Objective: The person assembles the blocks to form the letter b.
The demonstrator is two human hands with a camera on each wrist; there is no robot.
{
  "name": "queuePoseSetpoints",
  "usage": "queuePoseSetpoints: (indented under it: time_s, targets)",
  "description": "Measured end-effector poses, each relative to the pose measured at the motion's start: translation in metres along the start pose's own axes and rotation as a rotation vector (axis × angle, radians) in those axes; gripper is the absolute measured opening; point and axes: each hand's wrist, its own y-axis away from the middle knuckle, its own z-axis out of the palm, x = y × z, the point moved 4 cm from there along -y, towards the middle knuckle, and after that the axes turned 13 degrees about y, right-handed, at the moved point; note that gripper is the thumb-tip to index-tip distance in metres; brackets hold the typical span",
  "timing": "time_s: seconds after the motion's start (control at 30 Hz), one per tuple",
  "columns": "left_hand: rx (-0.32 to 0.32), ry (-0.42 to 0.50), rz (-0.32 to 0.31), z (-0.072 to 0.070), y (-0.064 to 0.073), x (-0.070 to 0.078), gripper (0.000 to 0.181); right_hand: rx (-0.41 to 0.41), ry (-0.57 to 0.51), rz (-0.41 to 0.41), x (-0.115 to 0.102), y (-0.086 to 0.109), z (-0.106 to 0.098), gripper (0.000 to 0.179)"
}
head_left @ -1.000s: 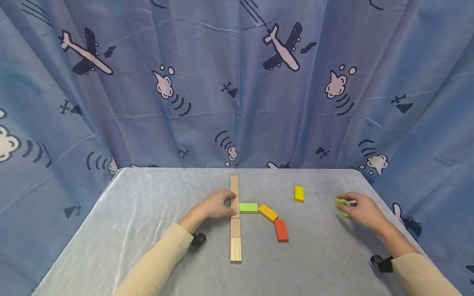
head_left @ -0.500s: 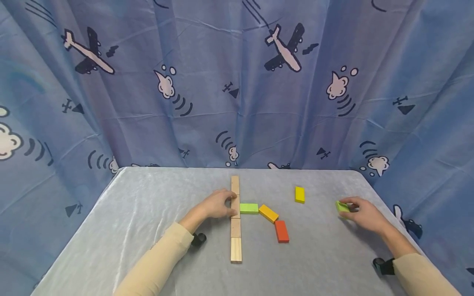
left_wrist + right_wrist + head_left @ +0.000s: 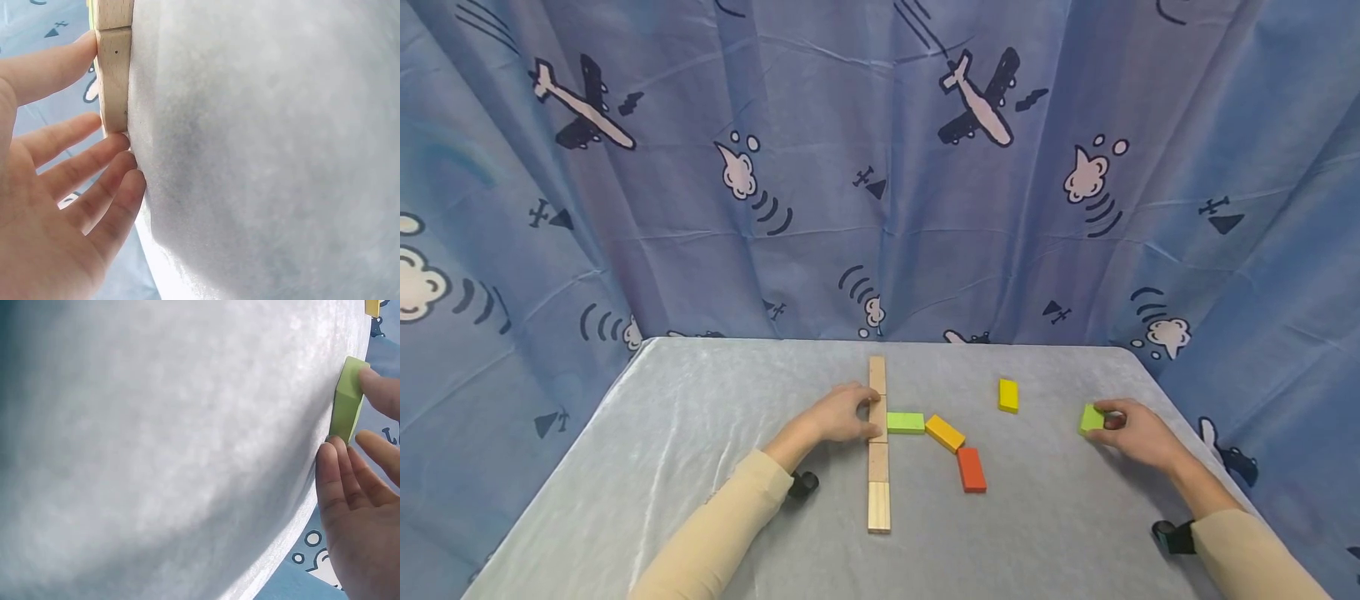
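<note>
My left hand (image 3: 844,414) holds a plain wooden block (image 3: 879,417) by its two ends, thumb on the near end and fingertips on the far end. That block lies within a straight row of several plain wooden blocks. In the left wrist view, the fingertips (image 3: 128,147) reach down to the cloth beside the wooden block (image 3: 114,78). Toward the right side of the table, my right hand (image 3: 1142,436) pinches a light green block (image 3: 1090,419) between thumb and fingers. The right wrist view shows this green block (image 3: 348,403) close against the white cloth.
Another green block (image 3: 906,423) extends rightward from the row. An orange-yellow block (image 3: 944,433) and a red block (image 3: 972,470) continue from it in a curve toward me. A yellow block (image 3: 1008,396) lies farther back. A blue curtain (image 3: 805,167) hangs behind the cloth-covered table (image 3: 722,375).
The right hand has turned the green block and moved it slightly; more of its top face shows now. The left hand stays in place on the wooden row.
</note>
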Motion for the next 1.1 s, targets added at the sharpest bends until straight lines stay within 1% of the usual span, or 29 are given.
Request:
queuePoseSetpoints:
  time_s: [0.2, 0.4, 0.77, 0.93, 1.1]
  targets:
    - [-0.001, -0.01, -0.012, 0.001, 0.0, -0.001, 0.055, 0.005, 0.009, -0.018, -0.002, 0.001, 0.003, 0.074]
    - [-0.004, 0.002, -0.022, 0.003, 0.0, -0.002, 0.056, 0.017, 0.023, -0.055, -0.012, 0.006, 0.004, 0.069]
    - [-0.002, -0.005, 0.0, 0.002, 0.0, -0.002, 0.057, 0.025, -0.027, -0.101, -0.047, 0.019, 0.002, 0.066]
    - [-0.006, -0.008, 0.008, 0.002, 0.002, -0.002, 0.057, 0.033, -0.056, -0.147, -0.063, 0.024, 0.0, 0.063]
    - [-0.022, -0.02, 0.027, 0.004, 0.006, 0.001, 0.056, 0.05, -0.082, -0.192, -0.074, 0.03, 0.006, 0.059]
